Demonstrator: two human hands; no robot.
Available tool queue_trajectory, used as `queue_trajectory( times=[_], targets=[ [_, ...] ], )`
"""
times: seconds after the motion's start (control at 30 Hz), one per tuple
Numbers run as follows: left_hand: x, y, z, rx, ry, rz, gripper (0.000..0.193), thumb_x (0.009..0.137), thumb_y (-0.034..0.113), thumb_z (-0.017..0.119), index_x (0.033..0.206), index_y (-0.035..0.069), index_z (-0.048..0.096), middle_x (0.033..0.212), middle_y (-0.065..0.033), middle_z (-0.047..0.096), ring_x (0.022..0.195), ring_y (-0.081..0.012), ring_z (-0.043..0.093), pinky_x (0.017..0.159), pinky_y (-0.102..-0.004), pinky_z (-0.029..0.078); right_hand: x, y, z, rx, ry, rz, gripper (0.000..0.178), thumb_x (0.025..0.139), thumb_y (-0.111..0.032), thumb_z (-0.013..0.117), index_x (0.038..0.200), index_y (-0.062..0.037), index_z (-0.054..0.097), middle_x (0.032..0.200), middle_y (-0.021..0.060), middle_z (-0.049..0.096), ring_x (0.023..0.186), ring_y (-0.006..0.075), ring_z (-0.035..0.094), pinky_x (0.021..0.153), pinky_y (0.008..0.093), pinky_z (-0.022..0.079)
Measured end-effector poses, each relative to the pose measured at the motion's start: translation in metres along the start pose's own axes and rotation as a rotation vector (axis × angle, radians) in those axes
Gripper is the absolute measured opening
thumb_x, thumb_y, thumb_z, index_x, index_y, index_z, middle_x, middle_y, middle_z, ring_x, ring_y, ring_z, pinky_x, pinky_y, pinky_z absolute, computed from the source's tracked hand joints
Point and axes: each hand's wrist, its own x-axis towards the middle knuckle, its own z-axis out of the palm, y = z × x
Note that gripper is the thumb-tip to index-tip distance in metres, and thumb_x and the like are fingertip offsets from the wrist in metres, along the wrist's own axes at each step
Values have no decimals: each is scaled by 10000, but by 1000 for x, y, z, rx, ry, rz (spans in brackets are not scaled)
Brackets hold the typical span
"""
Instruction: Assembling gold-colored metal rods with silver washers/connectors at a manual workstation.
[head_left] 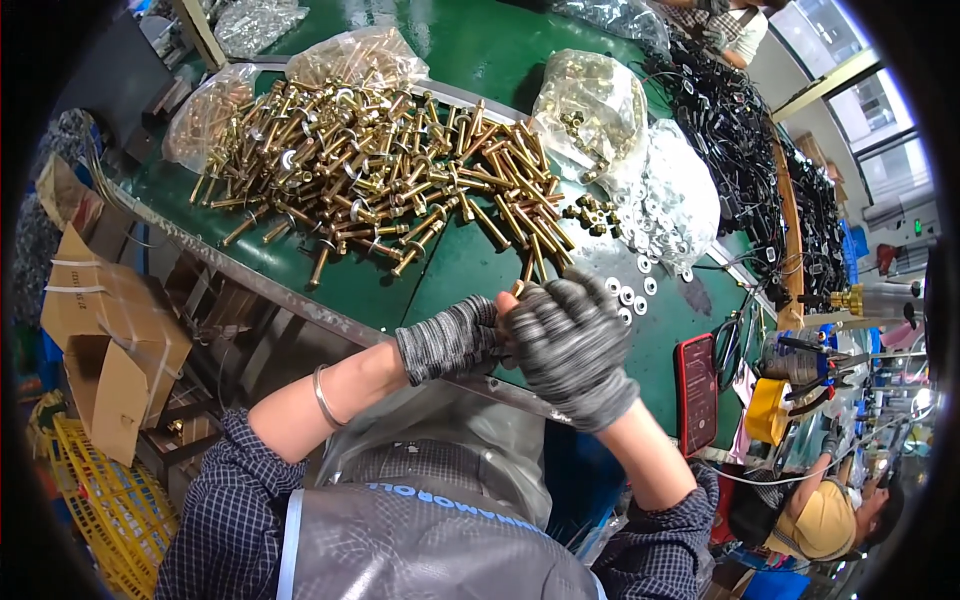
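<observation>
The right hand's (572,350) fingers curl over against the left hand (455,338), whose fingertips are mostly hidden; a small brass-coloured piece (518,287) shows where they meet, though which hand grips it I cannot tell. The pile of bolts (385,170) spreads far and left, its closest ones just beyond the right hand, long axes running roughly near to far. Washers (627,296) lie to the right.

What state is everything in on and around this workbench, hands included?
Left hand: gloved, fingers curled, close against the right
Right hand: gloved, blurred, fingers bent; grip unclear
Bolts: loosely heaped
Small nuts: loose, clustered
Washers: some scattered flat
Phone: screen lit
Cardboard box: open, flap hanging
</observation>
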Motion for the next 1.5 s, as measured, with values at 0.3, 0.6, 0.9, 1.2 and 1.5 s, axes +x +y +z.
queue_trajectory(
  times=[0.3, 0.6, 0.9, 1.2, 1.5],
  targets=[
    [1, 44, -2, -350, 23, -420, 387, 788, 288, 588, 1071, 27, 543, 633, 5, 528, 590, -54, 506, 508, -213, 396, -16, 102, 70, 114, -397, 817, 202, 733, -218, 614, 814, -39, 564, 764, 160, 602, 699, 322, 576, 614, 400, 438],
    [4, 30, -1, -248, -18, -396, 327, 807, 285, 571, 1001, 22, 580, 593, 19, 500, 537, -50, 461, 482, -208, 373, -5, 62, -2, 934, -187, 454, 213, 727, -40, 581, 939, -48, 596, 786, 87, 585, 690, 197, 552, 626, 298, 443],
    [4, 38, 0, -138, -153, -420, 303, 805, 281, 575, 934, 6, 579, 558, 8, 484, 512, -62, 444, 472, -234, 370, 6, 42, -28, 576, -372, 129, 179, 686, -119, 579, 853, -62, 551, 774, 101, 545, 760, 271, 535, 624, 355, 434],
    [6, 52, 0, 169, -178, -326, 340, 814, 329, 532, 789, -8, 568, 519, -55, 473, 475, -124, 424, 466, -269, 365, 0, 36, -28, 404, -481, 139, 157, 660, -146, 596, 779, -57, 545, 721, 97, 530, 672, 282, 526, 592, 370, 428],
    [6, 17, 7, 274, -126, -104, 419, 812, 378, 489, 664, -9, 549, 458, -105, 439, 429, -216, 422, 457, -330, 361, 3, 39, -34, 400, -391, 54, 157, 696, -172, 575, 793, -53, 543, 697, 100, 534, 685, 280, 526, 587, 371, 423]
  ],
)
